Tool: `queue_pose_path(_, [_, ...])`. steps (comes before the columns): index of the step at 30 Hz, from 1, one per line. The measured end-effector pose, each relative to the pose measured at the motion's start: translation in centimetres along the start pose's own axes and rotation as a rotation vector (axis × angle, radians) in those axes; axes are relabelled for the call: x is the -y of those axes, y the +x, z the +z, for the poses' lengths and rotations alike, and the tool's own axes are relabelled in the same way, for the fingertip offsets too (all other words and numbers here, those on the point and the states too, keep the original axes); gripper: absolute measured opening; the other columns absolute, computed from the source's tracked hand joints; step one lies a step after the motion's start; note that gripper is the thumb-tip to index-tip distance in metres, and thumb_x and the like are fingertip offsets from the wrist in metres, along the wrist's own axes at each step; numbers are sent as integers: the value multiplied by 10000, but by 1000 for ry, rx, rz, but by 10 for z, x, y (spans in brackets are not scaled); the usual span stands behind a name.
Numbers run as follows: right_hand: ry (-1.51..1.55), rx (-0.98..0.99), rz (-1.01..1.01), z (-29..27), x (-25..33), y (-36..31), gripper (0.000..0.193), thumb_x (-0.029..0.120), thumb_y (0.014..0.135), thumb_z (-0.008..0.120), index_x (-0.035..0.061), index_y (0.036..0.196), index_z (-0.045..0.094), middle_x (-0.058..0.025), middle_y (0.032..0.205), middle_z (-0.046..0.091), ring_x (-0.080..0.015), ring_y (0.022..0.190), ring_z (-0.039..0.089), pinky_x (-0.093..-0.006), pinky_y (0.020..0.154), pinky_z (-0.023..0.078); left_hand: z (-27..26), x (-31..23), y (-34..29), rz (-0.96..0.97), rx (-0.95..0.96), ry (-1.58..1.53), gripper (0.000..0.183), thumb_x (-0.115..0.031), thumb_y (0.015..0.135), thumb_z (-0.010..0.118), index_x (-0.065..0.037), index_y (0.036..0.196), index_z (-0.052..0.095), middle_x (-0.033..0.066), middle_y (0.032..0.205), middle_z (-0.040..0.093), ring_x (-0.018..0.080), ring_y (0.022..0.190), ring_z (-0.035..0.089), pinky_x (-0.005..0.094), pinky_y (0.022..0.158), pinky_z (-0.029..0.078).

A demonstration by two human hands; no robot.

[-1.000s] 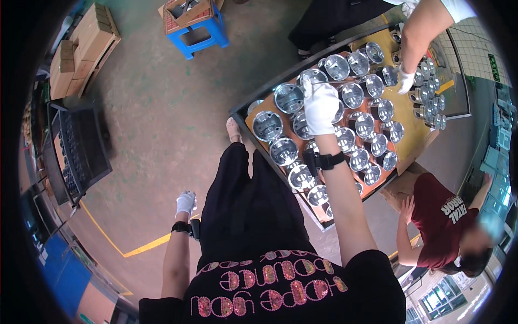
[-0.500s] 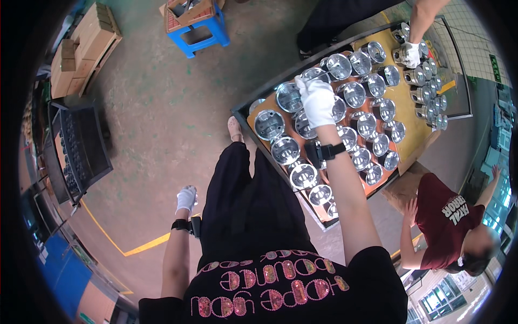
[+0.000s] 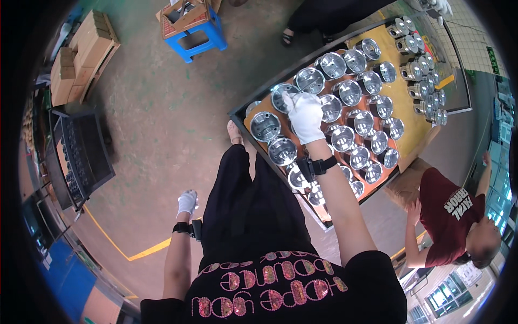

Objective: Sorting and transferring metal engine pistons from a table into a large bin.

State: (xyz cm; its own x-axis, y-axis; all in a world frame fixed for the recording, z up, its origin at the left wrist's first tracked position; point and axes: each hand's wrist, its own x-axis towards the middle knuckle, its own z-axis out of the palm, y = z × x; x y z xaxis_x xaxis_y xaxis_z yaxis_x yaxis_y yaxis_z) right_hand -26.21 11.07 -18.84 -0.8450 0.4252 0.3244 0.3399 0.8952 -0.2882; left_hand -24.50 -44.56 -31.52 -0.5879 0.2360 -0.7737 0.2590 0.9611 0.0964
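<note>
My right hand (image 3: 305,116), in a white glove, is over the near-left part of a crate of shiny metal pistons. Its fingers are curled, and their tips meet the round top of one piston (image 3: 281,93); whatever they may hold is hidden. Beside it stand another piston (image 3: 265,126) and a piston (image 3: 309,80) farther back. My left hand (image 3: 187,202), also gloved in white, hangs low at my side, away from the crate. Its fingers are curled in and I see nothing in them. Each wrist wears a black strap with a small device.
The dark-framed crate (image 3: 458,112) has brown board (image 3: 403,97) between two groups of pistons. A co-worker's gloved hand (image 3: 443,7) is at its far corner. Another person in a maroon shirt (image 3: 449,218) is at the right. A blue stool (image 3: 199,39) stands at the back.
My right hand has moved slightly left and toward me, to another piston top. The co-worker's gloved hand has risen from the far pistons toward the upper edge. My left hand hardly moves.
</note>
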Motion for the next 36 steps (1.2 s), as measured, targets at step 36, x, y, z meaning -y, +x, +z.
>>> queue_pose_path(36, [-196,-181,75,-24,-112,38,366,379,940,589,75,742,638,-142,646,596,-298,569,589,-408,560,466,-24,-27,-1,-208,-37,-503,328,-304,909,474,-40,932,667,152,813,678,266,686,672,383,631,542])
